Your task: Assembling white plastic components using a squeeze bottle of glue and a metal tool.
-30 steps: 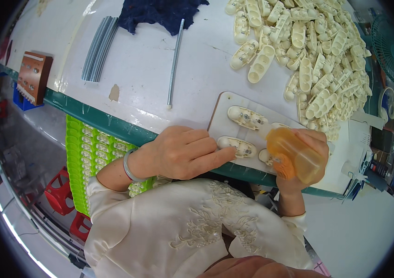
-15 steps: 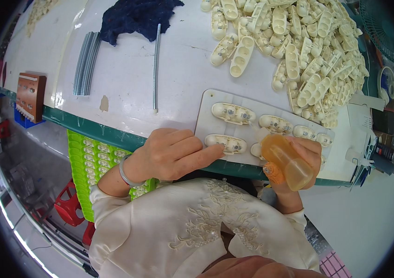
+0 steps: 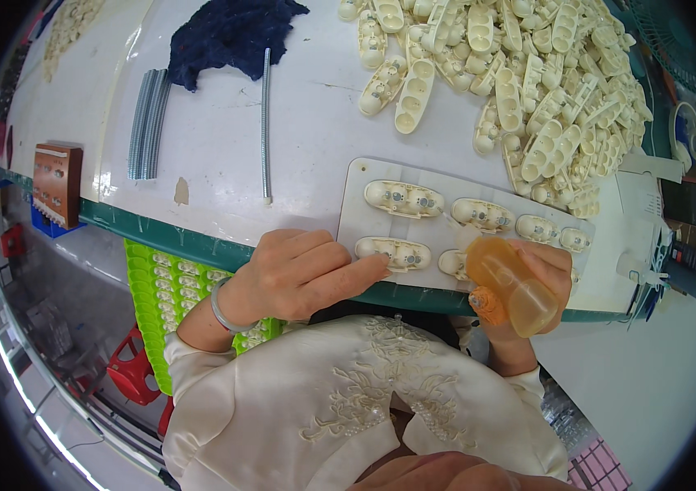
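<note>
My right hand (image 3: pixel 546 274) is wrapped round a soft squeeze bottle (image 3: pixel 510 282) of amber liquid. An orange wrapping (image 3: pixel 487 304) shows beside the bottle, close to my fingers. The bottle's pale nozzle points up and left, between two cream plastic shells (image 3: pixel 404 199) in the far row of a flat white board (image 3: pixel 354 184). Whether its tip touches one is too small to tell. My left hand (image 3: pixel 303 274) is curled, its index fingertip at the left shell (image 3: pixel 397 254) of the near row. The thumb is hidden. Small grey metal pieces sit inside the shells.
A large heap of cream shells (image 3: pixel 520 90) lies beyond the board. Threaded metal rods (image 3: pixel 149 123), a single rod (image 3: pixel 266 127) and a dark blue cloth (image 3: pixel 229 37) lie left. A brown block (image 3: pixel 57 184) stands at the table edge; a green tray (image 3: pixel 147 311) of parts sits below.
The view has shifted slightly, so the board and heap appear a little further left. Both hands keep nearly the same pose, with the bottle still in the right one.
</note>
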`<act>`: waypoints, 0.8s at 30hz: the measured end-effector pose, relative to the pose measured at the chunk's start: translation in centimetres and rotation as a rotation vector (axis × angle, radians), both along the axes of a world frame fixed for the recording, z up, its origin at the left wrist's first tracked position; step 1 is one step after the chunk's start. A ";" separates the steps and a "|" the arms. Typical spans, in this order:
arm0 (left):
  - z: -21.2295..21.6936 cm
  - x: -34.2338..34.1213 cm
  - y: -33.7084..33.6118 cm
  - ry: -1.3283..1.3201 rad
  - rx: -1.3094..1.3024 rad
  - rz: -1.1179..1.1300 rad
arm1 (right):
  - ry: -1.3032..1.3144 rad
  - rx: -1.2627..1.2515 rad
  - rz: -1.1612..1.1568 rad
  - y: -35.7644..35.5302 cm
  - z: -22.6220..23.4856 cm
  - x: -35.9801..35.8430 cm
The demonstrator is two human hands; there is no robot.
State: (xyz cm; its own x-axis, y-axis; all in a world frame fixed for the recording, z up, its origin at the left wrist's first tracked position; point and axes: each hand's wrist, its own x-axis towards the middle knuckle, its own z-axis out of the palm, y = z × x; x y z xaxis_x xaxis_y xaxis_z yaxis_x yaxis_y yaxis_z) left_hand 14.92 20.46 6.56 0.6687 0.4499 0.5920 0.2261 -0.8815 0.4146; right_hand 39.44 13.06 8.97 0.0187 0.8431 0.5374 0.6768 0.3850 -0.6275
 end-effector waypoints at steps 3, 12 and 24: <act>-0.1 0.1 0.0 -0.004 -0.003 -0.004 | -0.012 0.003 0.019 0.2 0.1 0.0; 0.2 0.4 0.0 0.000 -0.006 0.010 | -0.024 0.022 -0.123 -1.8 0.8 1.9; 0.7 0.5 -0.1 0.047 -0.041 0.043 | -0.056 0.026 -0.075 -1.7 -0.6 2.6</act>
